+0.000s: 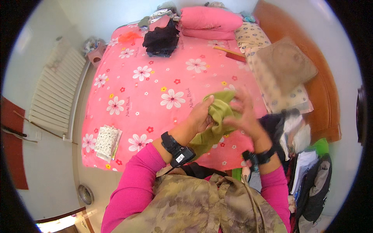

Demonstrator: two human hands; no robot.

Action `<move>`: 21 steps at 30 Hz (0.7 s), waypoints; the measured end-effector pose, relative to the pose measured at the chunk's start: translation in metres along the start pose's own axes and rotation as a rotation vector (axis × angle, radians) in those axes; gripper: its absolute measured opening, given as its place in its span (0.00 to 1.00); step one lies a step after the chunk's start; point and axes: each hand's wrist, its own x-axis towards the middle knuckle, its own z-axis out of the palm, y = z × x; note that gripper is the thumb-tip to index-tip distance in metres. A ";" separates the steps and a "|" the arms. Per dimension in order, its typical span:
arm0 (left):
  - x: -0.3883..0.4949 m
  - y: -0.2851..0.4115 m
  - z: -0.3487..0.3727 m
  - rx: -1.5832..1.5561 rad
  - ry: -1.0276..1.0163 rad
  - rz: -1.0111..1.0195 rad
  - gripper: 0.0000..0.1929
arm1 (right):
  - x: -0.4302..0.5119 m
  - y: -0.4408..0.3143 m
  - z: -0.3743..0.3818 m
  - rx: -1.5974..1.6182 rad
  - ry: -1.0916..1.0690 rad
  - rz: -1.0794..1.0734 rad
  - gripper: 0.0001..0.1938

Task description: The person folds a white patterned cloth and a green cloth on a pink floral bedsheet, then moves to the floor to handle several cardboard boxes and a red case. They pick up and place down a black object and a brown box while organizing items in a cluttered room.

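Observation:
A bunched olive-green cloth garment point(219, 109) is held up over the near part of the pink bed, its lower end hanging towards my body. My left hand point(201, 115) grips it, thumb on top and fingers curled beneath the folds. On the garment's right side is my right hand point(244, 115), blurred by motion, with its fingers spread apart. Its thumb and fingertips are close to the cloth; whether they touch it is unclear. Both wrists wear black straps, the left one carrying a small black box.
A pink floral bedsheet point(157, 78) lies underneath. Folded printed cloth point(107, 142) sits at the near left, dark clothes point(161, 39) at the back. A bed brush point(233, 54) lies near the pillows point(287, 64). Piled clothes point(303, 169) stand at my right.

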 end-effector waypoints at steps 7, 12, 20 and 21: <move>-0.004 -0.005 -0.011 0.038 0.053 -0.128 0.19 | -0.064 0.060 0.056 0.241 0.127 0.103 0.18; -0.026 -0.005 0.000 0.052 -0.075 -0.052 0.19 | -0.052 0.049 0.042 0.828 0.173 0.326 0.06; -0.026 -0.039 -0.031 0.206 0.002 -0.101 0.19 | -0.044 0.061 0.053 1.135 0.237 0.392 0.05; -0.023 -0.038 -0.037 0.111 0.015 -0.125 0.18 | -0.044 0.065 0.053 1.084 0.277 0.394 0.05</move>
